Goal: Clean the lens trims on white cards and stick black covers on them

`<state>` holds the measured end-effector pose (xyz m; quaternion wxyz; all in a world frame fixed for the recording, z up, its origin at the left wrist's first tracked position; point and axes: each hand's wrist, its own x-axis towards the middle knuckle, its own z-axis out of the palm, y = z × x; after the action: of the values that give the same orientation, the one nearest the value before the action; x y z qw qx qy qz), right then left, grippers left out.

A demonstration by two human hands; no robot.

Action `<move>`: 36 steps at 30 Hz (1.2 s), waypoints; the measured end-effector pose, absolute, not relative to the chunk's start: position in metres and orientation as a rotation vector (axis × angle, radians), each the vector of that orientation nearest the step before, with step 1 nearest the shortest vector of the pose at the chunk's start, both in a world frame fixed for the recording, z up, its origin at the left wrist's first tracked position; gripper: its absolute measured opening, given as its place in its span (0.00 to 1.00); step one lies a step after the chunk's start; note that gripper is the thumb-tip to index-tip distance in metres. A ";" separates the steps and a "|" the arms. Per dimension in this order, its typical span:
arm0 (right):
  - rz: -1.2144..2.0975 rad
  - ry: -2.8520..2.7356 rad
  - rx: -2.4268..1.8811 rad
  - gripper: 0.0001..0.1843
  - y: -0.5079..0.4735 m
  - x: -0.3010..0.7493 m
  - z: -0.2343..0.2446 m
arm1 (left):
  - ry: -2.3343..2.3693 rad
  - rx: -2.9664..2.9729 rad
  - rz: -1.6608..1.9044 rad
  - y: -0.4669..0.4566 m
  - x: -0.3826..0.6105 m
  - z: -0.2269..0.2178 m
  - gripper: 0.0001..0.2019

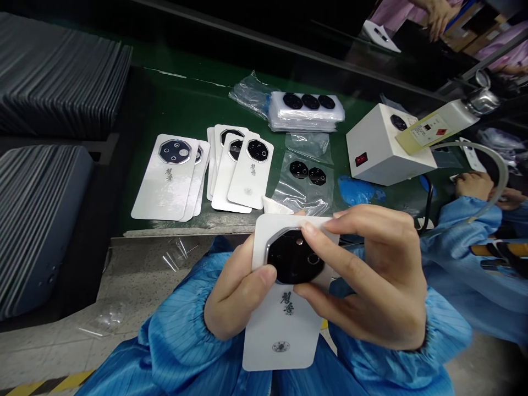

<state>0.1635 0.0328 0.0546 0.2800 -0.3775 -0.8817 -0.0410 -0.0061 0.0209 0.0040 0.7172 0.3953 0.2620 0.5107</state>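
A white phone back cover (284, 335) is held up in front of me, at the near edge of the bench. My left hand (235, 294) grips its left side, thumb on the front by the camera ring. On the cover's upper part sits a black octagonal camera lens plate (289, 258) within a silver rim. My right hand (371, 269) has its index finger on the plate's upper edge and its thumb at the lower edge; other fingers touch the cover's top right. Whether the plate is fully seated I cannot tell.
White covers (165, 187) and more covers (249, 181) lie in overlapping groups. Lens plates on clear film (307, 181) lie behind my hands, with a film stack (305, 118) beyond. Right stand a white box (383, 148) and a bottle (439, 126). Trays (61, 71) fill the left. Co-workers' hands (474, 184) show right.
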 end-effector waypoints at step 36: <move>-0.103 -2.423 -1.003 0.24 0.040 0.165 0.052 | 0.579 0.801 1.021 0.022 -0.009 0.004 0.31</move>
<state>0.1651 0.0395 0.0523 0.2556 -0.3694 -0.8926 -0.0379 -0.0093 0.0221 0.0036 0.7579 0.3678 0.2659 0.4686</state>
